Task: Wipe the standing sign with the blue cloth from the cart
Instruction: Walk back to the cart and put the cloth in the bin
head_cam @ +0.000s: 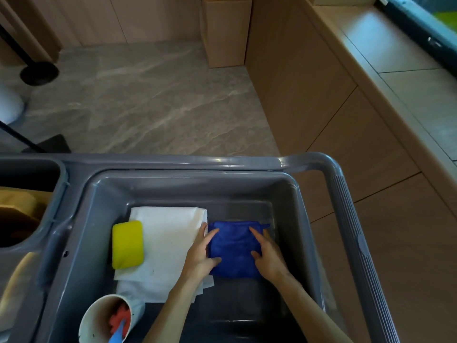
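Note:
A folded blue cloth (233,248) lies flat in the grey tub (294,219) on top of the cart. My left hand (200,253) rests on the cloth's left edge with its fingers spread and thumb on the fabric. On the cloth's right side my right hand (268,256) also lies flat, fingers apart. Neither hand has lifted it. At the far left, a black round base with a pole (39,72) stands on the floor; whether it belongs to the standing sign I cannot tell.
A white folded cloth (163,243) with a yellow sponge (127,244) on it lies left of the blue cloth. A white cup (103,318) holding a red brush stands at the tub's near left. The cart handle (351,219) runs along the right. Wooden counter (385,60) at right, grey floor ahead.

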### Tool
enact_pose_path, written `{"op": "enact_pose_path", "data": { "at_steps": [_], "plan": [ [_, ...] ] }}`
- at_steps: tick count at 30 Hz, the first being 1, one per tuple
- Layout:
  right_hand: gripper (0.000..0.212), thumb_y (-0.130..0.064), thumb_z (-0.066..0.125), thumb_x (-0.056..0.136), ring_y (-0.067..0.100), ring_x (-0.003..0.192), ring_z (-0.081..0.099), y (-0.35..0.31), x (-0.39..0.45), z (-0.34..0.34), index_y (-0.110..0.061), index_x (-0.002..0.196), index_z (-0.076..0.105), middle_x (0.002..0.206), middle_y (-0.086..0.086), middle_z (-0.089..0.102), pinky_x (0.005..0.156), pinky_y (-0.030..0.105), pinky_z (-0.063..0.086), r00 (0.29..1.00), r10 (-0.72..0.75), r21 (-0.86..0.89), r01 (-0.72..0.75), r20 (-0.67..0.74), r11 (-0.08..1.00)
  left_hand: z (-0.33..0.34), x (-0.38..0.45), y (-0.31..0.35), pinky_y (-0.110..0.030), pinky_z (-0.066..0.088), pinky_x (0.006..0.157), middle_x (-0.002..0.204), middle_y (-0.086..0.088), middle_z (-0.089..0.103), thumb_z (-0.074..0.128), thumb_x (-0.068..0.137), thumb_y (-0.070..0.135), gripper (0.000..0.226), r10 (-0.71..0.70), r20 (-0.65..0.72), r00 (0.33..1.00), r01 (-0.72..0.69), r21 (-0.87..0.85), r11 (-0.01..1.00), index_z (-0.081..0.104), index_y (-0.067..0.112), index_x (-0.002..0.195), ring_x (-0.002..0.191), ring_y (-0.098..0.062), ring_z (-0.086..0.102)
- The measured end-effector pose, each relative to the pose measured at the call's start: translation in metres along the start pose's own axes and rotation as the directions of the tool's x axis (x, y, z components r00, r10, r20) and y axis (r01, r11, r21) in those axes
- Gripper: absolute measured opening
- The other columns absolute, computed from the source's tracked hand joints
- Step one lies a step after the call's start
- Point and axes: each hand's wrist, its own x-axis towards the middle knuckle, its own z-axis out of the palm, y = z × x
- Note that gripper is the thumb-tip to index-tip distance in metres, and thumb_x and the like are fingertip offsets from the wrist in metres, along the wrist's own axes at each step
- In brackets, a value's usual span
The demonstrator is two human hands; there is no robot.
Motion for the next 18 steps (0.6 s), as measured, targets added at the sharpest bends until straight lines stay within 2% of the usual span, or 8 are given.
{"op": "enact_pose_path", "data": {
  "at_steps": [4,8,10,12,14,15,16,18],
  "plan": [
    [0.070,-0.007,0.052,0.102,0.026,0.158,0.009,0.002,0.002,0.003,-0.029,0.161,0.020,0.171,0.004,-0.001,0.128,0.043,0.021,0.998,0.031,-0.135,-0.038,-0.056,0.990,0.013,-0.004,-0.008,-0.030,0.022,0.120,0.168,-0.002,0.002,0.068,0.093,0.014,0.067,0.046,-0.054,0.997,-0.033,0.224,0.974,0.037,0.020,0.152,0.153,-0.023,0.013],
    [0.068,-0.022,0.055,0.102,0.029,0.157,0.008,0.007,-0.007,0.012,-0.034,0.160,0.021,0.171,0.005,-0.002,0.128,0.045,0.018,0.985,0.052,-0.195,-0.084,-0.162,0.977,0.027,-0.018,-0.015,-0.027,0.036,0.112,0.169,-0.001,-0.004,0.058,0.095,0.015,0.072,0.079,-0.124,0.989,-0.018,0.430,0.903,0.024,0.027,0.157,0.146,-0.022,0.023],
    [0.059,-0.028,0.053,0.103,0.027,0.154,0.016,0.006,-0.012,0.020,-0.028,0.157,0.030,0.170,0.008,0.010,0.127,0.045,0.024,0.965,-0.005,-0.283,-0.072,-0.261,0.956,0.033,-0.023,-0.013,-0.027,0.040,0.108,0.169,-0.001,0.006,0.060,0.091,0.014,0.068,0.161,-0.188,0.969,-0.047,0.500,0.865,0.034,0.026,0.153,0.142,-0.021,0.030],
    [0.045,-0.024,0.060,0.099,0.028,0.145,0.039,0.004,-0.016,0.027,-0.019,0.143,0.053,0.163,0.010,0.035,0.118,0.046,0.040,0.922,-0.195,-0.420,0.039,-0.336,0.906,0.037,-0.021,-0.008,-0.034,0.045,0.105,0.163,-0.003,0.031,0.070,0.085,0.009,0.058,0.279,-0.208,0.938,-0.139,0.511,0.848,0.056,0.020,0.140,0.138,-0.026,0.043],
    [0.041,-0.012,0.077,0.086,0.031,0.130,0.060,0.004,-0.013,0.036,-0.013,0.127,0.069,0.148,0.012,0.057,0.105,0.049,0.051,0.856,-0.395,-0.523,0.181,-0.333,0.833,0.043,-0.012,-0.004,-0.042,0.050,0.101,0.151,-0.004,0.051,0.078,0.080,0.007,0.051,0.401,-0.209,0.892,-0.235,0.544,0.806,0.068,0.015,0.129,0.132,-0.029,0.054],
    [0.045,-0.008,0.080,0.082,0.030,0.128,0.062,0.005,-0.009,0.040,-0.011,0.126,0.070,0.144,0.012,0.061,0.104,0.050,0.051,0.835,-0.450,-0.553,0.224,-0.316,0.803,0.046,-0.007,-0.003,-0.043,0.051,0.101,0.148,-0.003,0.055,0.077,0.082,0.009,0.048,0.434,-0.190,0.881,-0.266,0.559,0.785,0.068,0.014,0.129,0.132,-0.028,0.055],
    [0.050,-0.007,0.078,0.084,0.028,0.133,0.059,0.004,-0.005,0.042,-0.011,0.132,0.066,0.147,0.011,0.059,0.109,0.049,0.046,0.848,-0.456,-0.554,0.250,-0.270,0.794,0.048,-0.001,-0.002,-0.045,0.050,0.103,0.148,-0.002,0.055,0.073,0.086,0.013,0.047,0.440,-0.169,0.882,-0.278,0.569,0.774,0.065,0.014,0.133,0.135,-0.027,0.053],
    [0.057,-0.017,0.055,0.101,0.020,0.154,0.027,0.007,0.004,0.044,-0.016,0.155,0.037,0.166,0.004,0.032,0.125,0.043,0.017,0.911,-0.365,-0.535,0.215,-0.191,0.817,0.052,0.006,-0.004,-0.047,0.039,0.113,0.153,0.000,0.047,0.059,0.097,0.023,0.048,0.407,-0.140,0.903,-0.246,0.609,0.754,0.053,0.016,0.145,0.144,-0.022,0.041]
  ]
}}
